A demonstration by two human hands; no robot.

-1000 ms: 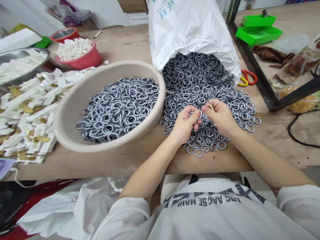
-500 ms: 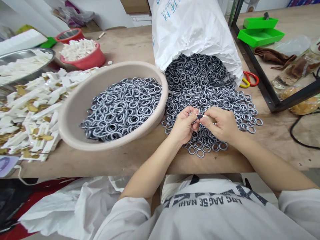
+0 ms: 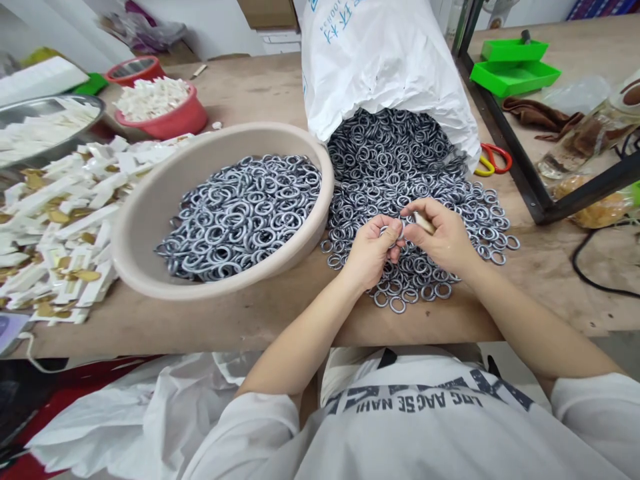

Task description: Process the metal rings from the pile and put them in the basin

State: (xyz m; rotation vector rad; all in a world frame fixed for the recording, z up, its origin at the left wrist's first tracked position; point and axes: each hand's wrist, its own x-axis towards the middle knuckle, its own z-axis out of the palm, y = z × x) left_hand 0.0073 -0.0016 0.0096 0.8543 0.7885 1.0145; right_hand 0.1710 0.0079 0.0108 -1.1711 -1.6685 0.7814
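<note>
My left hand point(image 3: 371, 252) is closed, with a grey ring point(image 3: 389, 229) pinched between thumb and fingers. Just to its right, my right hand point(image 3: 444, 239) is closed round a small tool with a pale handle point(image 3: 425, 223). The tool's kind and its tip are mostly hidden by the fingers. Both hands are close together above a heap of loose grey rings point(image 3: 397, 280), which spills from the mouth of a white sack point(image 3: 380, 53). On the left, a wide beige basin point(image 3: 125, 267) holds many more of these rings.
White plastic parts with gold-coloured pieces point(image 3: 70, 253) are piled at the left. Behind them are a red bowl point(image 3: 197, 120) of white pieces and a metal bowl point(image 3: 97, 110). Scissors point(image 3: 495, 160), a black metal frame point(image 3: 510, 153) and green trays point(image 3: 515, 79) lie to the right.
My right hand has drawn slightly up and away from the left fingers, and its tool has turned so the pale handle shows. The left hand stays closed in nearly the same place.
</note>
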